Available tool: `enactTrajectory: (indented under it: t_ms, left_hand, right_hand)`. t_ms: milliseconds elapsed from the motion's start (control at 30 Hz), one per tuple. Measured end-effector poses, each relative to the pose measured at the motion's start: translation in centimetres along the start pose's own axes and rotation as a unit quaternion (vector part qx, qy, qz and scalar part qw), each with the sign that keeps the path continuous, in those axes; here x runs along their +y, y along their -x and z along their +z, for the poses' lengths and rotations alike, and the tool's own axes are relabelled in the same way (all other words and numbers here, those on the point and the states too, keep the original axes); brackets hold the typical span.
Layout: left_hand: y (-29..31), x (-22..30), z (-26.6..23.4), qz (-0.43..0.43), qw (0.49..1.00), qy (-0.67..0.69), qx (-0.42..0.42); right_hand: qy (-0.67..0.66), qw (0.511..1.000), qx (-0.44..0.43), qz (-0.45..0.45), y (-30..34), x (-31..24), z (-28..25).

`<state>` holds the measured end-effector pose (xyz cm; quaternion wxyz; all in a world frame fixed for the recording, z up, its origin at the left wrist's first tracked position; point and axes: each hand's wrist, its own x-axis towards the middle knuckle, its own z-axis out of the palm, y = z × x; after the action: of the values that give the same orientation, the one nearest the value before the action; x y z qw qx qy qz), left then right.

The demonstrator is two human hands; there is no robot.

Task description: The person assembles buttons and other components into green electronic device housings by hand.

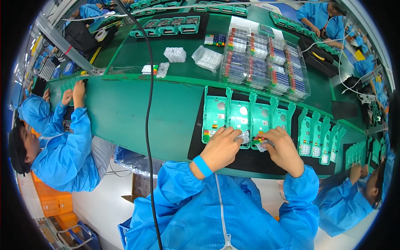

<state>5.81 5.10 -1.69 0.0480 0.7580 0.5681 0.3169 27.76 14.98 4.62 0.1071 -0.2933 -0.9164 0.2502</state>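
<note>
A row of green plastic housings [216, 109] lies on a black mat [196, 139] in front of me. At the lower end of the second housing, my left hand [221, 146] is closed, its fingertips on a pale keypad [244, 136]; whether that keypad is seated cannot be made out. My right hand [282, 149] pinches a small keypad with red, yellow and green keys [260, 141] over the lower end of the third housing. Coloured keys [206, 136] show in the leftmost housing, partly covered by my left hand. A blue band circles my left wrist.
Another row of housings [316, 135] with white keys lies to the right. Clear trays [262, 62] of keypads stand behind. Keypads [156, 69] and plastic bags [207, 58] lie further left. A black cable [150, 125] hangs across the view. Co-workers sit left and right.
</note>
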Motion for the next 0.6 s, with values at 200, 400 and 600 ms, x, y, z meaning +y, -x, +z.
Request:
enactTrajectory:
  t_ms: [200, 400, 600]
  left_hand:
    - [1.3, -2.0, 2.8, 0.009, 0.998, 0.043, 0.036]
    - [0.9, 0.1, 1.0, 0.038, 0.994, 0.047, 0.09]
    - [2.1, -1.2, 3.7, 0.018, 0.999, 0.022, 0.035]
  right_hand:
    - [0.029, 0.999, 0.044, -0.003, 1.5, 1.8, 2.2]
    - [0.051, 0.994, 0.076, -0.066, 2.9, 1.2, 1.8]
    - [-0.01, 0.998, -0.041, 0.042, 3.3, -0.9, 0.0]
